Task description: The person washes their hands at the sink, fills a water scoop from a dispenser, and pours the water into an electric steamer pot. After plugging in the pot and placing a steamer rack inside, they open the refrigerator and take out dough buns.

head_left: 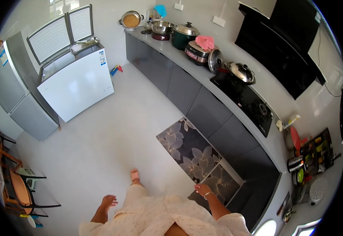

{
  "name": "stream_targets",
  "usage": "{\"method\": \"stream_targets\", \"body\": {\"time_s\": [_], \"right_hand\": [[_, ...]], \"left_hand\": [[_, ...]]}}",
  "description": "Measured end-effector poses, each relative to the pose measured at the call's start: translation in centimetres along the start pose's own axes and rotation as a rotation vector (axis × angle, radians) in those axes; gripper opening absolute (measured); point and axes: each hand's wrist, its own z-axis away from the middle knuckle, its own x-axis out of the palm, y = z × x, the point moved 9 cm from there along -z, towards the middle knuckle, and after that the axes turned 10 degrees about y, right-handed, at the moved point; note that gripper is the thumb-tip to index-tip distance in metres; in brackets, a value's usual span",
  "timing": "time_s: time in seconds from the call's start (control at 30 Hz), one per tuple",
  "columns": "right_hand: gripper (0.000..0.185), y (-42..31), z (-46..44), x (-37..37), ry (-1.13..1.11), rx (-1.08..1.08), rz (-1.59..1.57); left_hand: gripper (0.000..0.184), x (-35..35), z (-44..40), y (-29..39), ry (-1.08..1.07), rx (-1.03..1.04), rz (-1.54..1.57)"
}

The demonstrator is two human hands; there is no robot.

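Note:
Over the pale floor (112, 151), my left hand (109, 201) hangs at my side, its fingers loosely apart and nothing in them. My right hand (201, 189) is held out on the other side, a bracelet (208, 194) round its wrist. Its fingers are loosely bent, and I see no object in it. Below that hand lies a dark floor mat (191, 147) with a flower pattern, alongside the grey cabinets (208, 104). One bare foot (135, 174) shows in front of my light patterned clothes (155, 212). Neither hand touches any furniture.
A white chest freezer (77, 82) stands with its lids raised beside a grey refrigerator (18, 82). Chairs (21, 187) are at the left. The counter bears a green pot (182, 38), a rice cooker (195, 51), a lidded wok (241, 71) and a black stove (250, 104).

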Motion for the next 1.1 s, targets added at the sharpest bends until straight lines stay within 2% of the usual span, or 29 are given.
{"method": "stream_targets", "body": {"time_s": [0.03,0.07,0.13,0.27,0.37,0.47,0.6,0.7,0.73,0.8,0.87,1.0,1.1], "right_hand": [[0.029,-2.6,-3.2,-0.3,0.012,-0.092,0.037],[0.029,-5.4,-6.3,-0.4,0.012,-0.096,0.035],[0.029,-11.0,-10.8,0.4,-0.039,-0.25,0.087],[0.029,-20.6,-18.3,2.1,-0.108,-0.408,0.128],[0.03,-25.4,-22.1,3.1,-0.249,-0.376,0.105],[0.03,-29.3,-25.6,0.5,-0.219,-0.314,0.055],[0.031,-28.6,-31.3,0.1,-0.189,-0.223,0.062],[0.032,-23.9,-35.7,1.5,-0.255,-0.175,0.131],[0.032,-23.1,-37.1,1.0,-0.253,-0.174,0.131],[0.033,-21.6,-40.3,0.9,-0.429,-0.083,0.116],[0.033,-21.6,-44.4,-0.3,-0.377,-0.059,0.069],[0.032,-24.4,-56.7,-4.3,-0.242,-0.116,0.023],[0.031,-35.3,-63.6,-12.0,-0.174,-0.222,0.124]], "left_hand": [[0.028,-0.4,-2.5,-2.0,-0.051,-0.079,0.103],[0.029,-1.4,-4.9,-2.9,-0.031,-0.08,0.037],[0.029,-1.7,-5.8,-0.1,-0.037,-0.059,-0.012],[0.029,-2.2,-10.0,10.7,-0.035,0.01,0.002],[0.028,-3.1,-13.9,18.4,-0.026,-0.01,0.144],[0.028,-3.3,-17.5,28.8,0.016,0.103,0.135],[0.029,-2.5,-19.9,43.7,-0.006,0.244,0.114],[0.029,0.0,-21.9,52.7,-0.046,0.311,0.121],[0.029,1.1,-22.7,55.2,-0.069,0.341,0.146],[0.028,3.1,-24.2,59.5,-0.111,0.395,0.194],[0.029,4.6,-26.8,61.0,-0.132,0.362,0.215],[0.031,6.5,-29.9,65.6,-0.132,0.228,0.222],[0.031,6.8,-31.8,69.9,-0.093,0.234,0.222]]}}
